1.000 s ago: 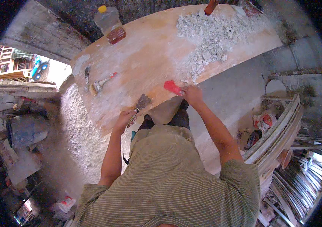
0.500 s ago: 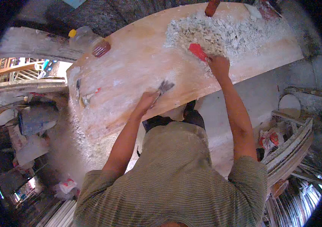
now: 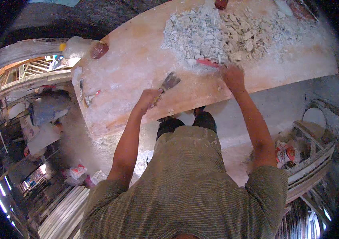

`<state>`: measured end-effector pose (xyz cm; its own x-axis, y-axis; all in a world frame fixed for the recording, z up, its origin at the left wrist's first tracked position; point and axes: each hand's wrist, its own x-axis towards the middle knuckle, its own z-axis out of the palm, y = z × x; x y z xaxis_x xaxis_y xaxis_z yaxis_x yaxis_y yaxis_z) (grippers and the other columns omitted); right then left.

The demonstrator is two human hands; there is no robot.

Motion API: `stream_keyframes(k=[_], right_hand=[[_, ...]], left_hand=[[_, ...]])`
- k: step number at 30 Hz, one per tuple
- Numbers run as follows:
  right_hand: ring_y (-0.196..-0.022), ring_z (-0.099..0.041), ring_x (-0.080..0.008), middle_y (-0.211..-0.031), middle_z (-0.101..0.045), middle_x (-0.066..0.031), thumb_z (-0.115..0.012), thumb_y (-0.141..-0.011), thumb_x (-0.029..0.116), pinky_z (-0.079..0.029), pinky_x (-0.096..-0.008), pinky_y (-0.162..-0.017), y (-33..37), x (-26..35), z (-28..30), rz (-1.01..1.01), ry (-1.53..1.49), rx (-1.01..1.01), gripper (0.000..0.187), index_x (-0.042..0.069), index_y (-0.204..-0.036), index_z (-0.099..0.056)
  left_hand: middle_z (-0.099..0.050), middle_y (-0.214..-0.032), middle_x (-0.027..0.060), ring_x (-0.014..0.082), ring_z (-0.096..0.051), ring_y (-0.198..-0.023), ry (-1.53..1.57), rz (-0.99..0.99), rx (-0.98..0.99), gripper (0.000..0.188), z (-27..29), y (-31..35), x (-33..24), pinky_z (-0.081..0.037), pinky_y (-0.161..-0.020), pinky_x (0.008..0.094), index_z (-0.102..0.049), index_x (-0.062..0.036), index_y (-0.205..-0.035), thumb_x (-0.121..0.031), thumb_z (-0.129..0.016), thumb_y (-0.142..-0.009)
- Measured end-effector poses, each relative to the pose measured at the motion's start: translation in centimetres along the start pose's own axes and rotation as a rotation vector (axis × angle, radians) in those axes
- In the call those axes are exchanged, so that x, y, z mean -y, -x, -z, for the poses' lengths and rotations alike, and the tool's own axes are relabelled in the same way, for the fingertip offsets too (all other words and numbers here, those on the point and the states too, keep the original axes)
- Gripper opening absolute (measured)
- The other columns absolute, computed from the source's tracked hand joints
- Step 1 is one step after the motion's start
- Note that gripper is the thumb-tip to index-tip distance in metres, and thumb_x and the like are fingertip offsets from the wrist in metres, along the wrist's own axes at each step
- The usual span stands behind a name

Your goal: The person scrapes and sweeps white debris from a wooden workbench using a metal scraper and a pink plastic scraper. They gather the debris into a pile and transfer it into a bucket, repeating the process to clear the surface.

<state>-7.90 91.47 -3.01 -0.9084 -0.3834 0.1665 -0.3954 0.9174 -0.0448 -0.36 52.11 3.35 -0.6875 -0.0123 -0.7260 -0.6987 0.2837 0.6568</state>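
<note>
My left hand (image 3: 148,100) is closed around the handle of a scraper (image 3: 170,81). Its broad grey blade is over the tabletop, pointing away from me and apart from the flakes. In my right hand (image 3: 233,77) is a red plastic scraper (image 3: 207,63), seen nearly edge-on at the near side of a heap of pale flakes (image 3: 195,38). The flakes are whitish on the left and more beige toward the middle and right. Both hands are over a wide, dusty wooden table (image 3: 133,71) with a curved far edge. My right fingers partly hide the red scraper's near end.
A reddish-brown ridged object (image 3: 99,50) lies near a clear bottle (image 3: 77,47) at the far left. Small tools (image 3: 87,96) rest by the table's left end. A dark red block (image 3: 221,4) is at the far edge. Wooden frames (image 3: 311,165) and a bag (image 3: 287,154) stand low right.
The red scraper has turned from showing its flat face to nearly edge-on. Beige flakes now lie farther right in the heap, with whitish ones to the left. The left scraper stays apart from the heap.
</note>
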Motion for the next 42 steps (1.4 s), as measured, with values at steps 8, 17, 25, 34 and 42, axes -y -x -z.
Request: stream_keyframes(k=[8,17,25,34,42], right_hand=[[-0.070,-0.064,-0.0255,-0.082,-0.065,-0.0078,-0.060,-0.082,0.024,-0.050,-0.0424,-0.059,-7.9,-6.4,2.5,-0.114,0.170,-0.188,0.019,0.017,-0.099,-0.065],[-0.081,-0.064,-0.0318,-0.083,-0.067,-0.0130,-0.057,-0.080,0.024,-0.049,-0.0482,-0.071,-2.6,21.6,0.0,0.070,-0.399,0.382,0.019,0.010,-0.080,-0.070],[-0.076,-0.067,-0.0304,-0.082,-0.068,-0.0120,-0.059,-0.083,0.039,-0.051,-0.0450,-0.063,-6.7,14.8,-1.5,-0.344,-0.147,0.202,0.030,0.011,-0.088,-0.068],[-0.080,-0.065,-0.0308,-0.084,-0.066,-0.0134,-0.056,-0.085,0.034,-0.049,-0.0472,-0.069,1.8,28.8,3.9,-0.028,-0.160,0.526,0.024,0.013,-0.087,-0.069],[-0.075,-0.066,-0.0285,-0.083,-0.067,-0.0090,-0.051,-0.089,0.029,-0.051,-0.0439,-0.064,-1.7,12.0,1.6,-0.368,0.081,0.330,0.021,0.020,-0.097,-0.069]], left_hand=[[-0.056,-0.065,0.0007,0.0058,-0.042,-0.041,0.271,0.194,-0.173,0.026,3.0,8.1,5.9,-0.026,-0.035,0.0216,-0.062,-0.0055,-0.090,-0.032,-0.061,-0.088],[-0.056,-0.067,0.0011,0.0049,-0.040,-0.040,0.493,0.134,-0.302,0.026,6.5,11.5,10.2,-0.025,-0.033,0.0204,-0.062,-0.0045,-0.101,-0.028,-0.058,-0.091],[-0.057,-0.069,0.0009,0.0044,-0.040,-0.040,0.462,0.085,-0.301,0.026,12.6,10.1,12.3,-0.025,-0.033,0.0198,-0.062,-0.0054,-0.098,-0.031,-0.058,-0.091],[-0.055,-0.066,-0.0004,0.0044,-0.040,-0.040,0.429,0.067,-0.207,0.027,13.5,10.1,13.1,-0.025,-0.033,0.0212,-0.062,-0.0058,-0.092,-0.033,-0.059,-0.091],[-0.055,-0.064,-0.0014,0.0044,-0.042,-0.041,0.259,0.073,-0.048,0.028,12.8,9.2,12.8,-0.027,-0.033,0.0211,-0.064,-0.0067,-0.093,-0.034,-0.058,-0.091]])
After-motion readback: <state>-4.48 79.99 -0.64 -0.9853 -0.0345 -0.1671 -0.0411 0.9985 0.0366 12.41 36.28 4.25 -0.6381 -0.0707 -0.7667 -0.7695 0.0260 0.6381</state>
